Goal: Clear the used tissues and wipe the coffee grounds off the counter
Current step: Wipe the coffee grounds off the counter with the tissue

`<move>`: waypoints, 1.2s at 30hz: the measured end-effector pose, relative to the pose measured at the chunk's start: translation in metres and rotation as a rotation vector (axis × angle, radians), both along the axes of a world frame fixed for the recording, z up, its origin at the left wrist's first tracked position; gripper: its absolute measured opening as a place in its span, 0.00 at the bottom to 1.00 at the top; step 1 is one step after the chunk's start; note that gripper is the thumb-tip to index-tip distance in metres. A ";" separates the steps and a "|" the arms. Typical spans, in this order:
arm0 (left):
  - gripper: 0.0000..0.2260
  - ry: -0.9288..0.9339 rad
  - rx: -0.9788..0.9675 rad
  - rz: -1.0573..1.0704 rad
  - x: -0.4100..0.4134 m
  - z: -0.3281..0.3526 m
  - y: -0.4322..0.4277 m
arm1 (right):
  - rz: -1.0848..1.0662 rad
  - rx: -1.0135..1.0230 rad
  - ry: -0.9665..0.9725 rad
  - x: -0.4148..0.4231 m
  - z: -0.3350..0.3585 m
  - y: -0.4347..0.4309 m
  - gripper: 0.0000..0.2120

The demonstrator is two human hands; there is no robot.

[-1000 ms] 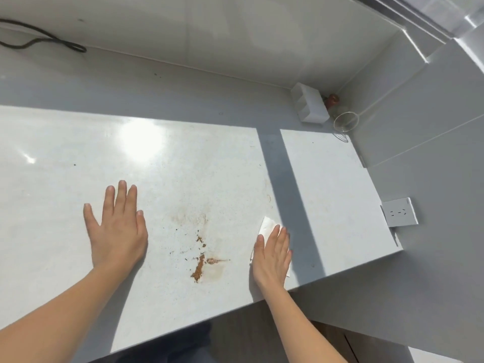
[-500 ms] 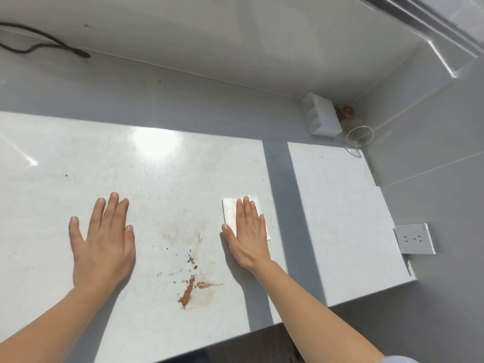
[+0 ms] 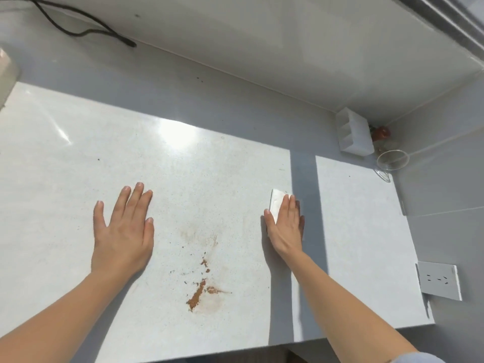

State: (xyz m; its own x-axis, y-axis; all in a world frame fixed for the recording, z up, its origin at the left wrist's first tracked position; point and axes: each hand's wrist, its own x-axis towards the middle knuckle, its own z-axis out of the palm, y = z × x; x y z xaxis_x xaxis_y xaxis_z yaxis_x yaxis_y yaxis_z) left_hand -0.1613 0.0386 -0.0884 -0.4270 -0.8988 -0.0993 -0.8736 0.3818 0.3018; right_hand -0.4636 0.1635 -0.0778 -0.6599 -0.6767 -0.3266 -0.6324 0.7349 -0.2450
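Brown coffee grounds [image 3: 197, 296] lie in a streak with a faint smear above them on the white counter [image 3: 78, 179], between my two hands. My left hand [image 3: 124, 229] rests flat on the counter, fingers straight, to the left of the grounds. My right hand [image 3: 286, 224] presses flat on a folded white tissue [image 3: 277, 203] to the right of the grounds; only the tissue's far left corner shows past my fingers.
A white compartment holder [image 3: 353, 132], a small red object [image 3: 381, 132] and a clear glass cup [image 3: 392, 159] stand in the far right corner. A black cable [image 3: 78, 24] runs along the back left. A wall socket [image 3: 438, 282] sits at right, past the counter's edge.
My right hand with the tissue under it slid away from me and left, then back right beside the grounds. My left hand stayed flat. The camera view shifted.
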 end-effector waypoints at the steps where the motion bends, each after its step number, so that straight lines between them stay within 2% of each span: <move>1: 0.26 -0.002 -0.001 0.000 0.000 -0.001 0.000 | 0.054 0.007 0.021 0.005 -0.001 -0.007 0.35; 9: 0.24 -0.019 -0.020 -0.006 0.001 -0.004 -0.001 | 0.548 -0.027 -0.059 0.104 -0.001 0.010 0.36; 12: 0.24 0.018 -0.001 -0.001 -0.001 0.001 0.002 | 0.653 -0.007 -0.081 0.104 0.002 0.032 0.35; 14: 0.24 0.113 0.019 0.088 0.005 0.007 0.015 | 0.654 -0.009 -0.087 0.087 0.003 0.042 0.32; 16: 0.23 0.138 0.025 0.271 0.021 0.007 0.048 | 0.585 -0.008 -0.068 0.063 0.003 0.043 0.29; 18: 0.23 0.053 0.013 0.396 0.033 0.006 0.088 | 0.503 -0.021 -0.046 0.040 0.002 0.028 0.27; 22: 0.25 -0.097 -0.003 0.400 0.033 0.001 0.119 | 0.506 -0.067 -0.022 0.022 0.000 -0.019 0.25; 28: 0.25 -0.092 -0.035 0.447 0.030 -0.002 0.120 | 0.855 -0.087 0.052 0.047 -0.002 -0.067 0.25; 36: 0.25 -0.110 -0.052 0.477 0.029 -0.006 0.121 | 1.301 -0.092 0.027 0.091 -0.004 -0.058 0.25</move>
